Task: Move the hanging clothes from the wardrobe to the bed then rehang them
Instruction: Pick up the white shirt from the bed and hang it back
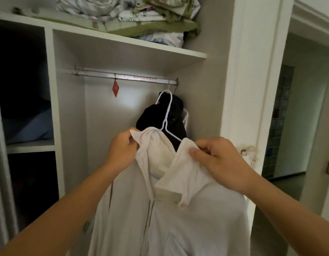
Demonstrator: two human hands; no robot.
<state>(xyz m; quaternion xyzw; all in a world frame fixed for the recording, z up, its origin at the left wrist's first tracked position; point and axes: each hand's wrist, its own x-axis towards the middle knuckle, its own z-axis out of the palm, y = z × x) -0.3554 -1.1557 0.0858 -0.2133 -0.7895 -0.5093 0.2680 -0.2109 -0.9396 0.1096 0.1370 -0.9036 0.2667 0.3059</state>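
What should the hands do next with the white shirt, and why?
Probably lift it so the white hanger hooks onto the rail. The left hand and right hand each grip the white shirt by its collar, the hanger sits inside it, and its hook is just below the rail, in front of a dark garment already hanging there.

This is looking like a bedroom in a home. A built-in white wardrobe (123, 52) is standing open, its metal rail (126, 77) carrying a hanging dark garment (160, 117), while folded bedding (141, 13) is lying piled on the top shelf. To the right, a doorway (298, 108) is opening onto another room.
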